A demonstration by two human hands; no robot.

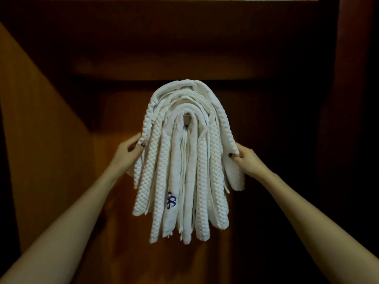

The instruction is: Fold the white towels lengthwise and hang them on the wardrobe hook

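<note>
Wood fills almost the whole view: the dark brown wooden wardrobe [266, 58] stands open in front of the person. On its back panel, in the middle, hangs a thick bundle of white quilted towels [184, 171], each folded into a long narrow strip and laid over the one below, so the ends fall down on both sides like a fringe. The outermost towel [222, 121] arches over all the others, and it is the one being handled. The left hand [127, 152] has its fingers and thumb curled round the left end of this towel, and the right hand [248, 160] pinches the right end in the same way (both are closed on the cloth, not only touching it). Under the arch, the small metal hook [187, 117] shows a little between the innermost strips. One strip carries a small blue embroidered mark [171, 199].

I judge that the step in hand is the hanging of this towel: it lies over the hook already, but its two ends are held out from the bundle. The next move calls for drawing both ends down evenly, so the fold sits centred on the hook, and then letting go gently. An uneven pull may drag the strip off to one side.
</note>
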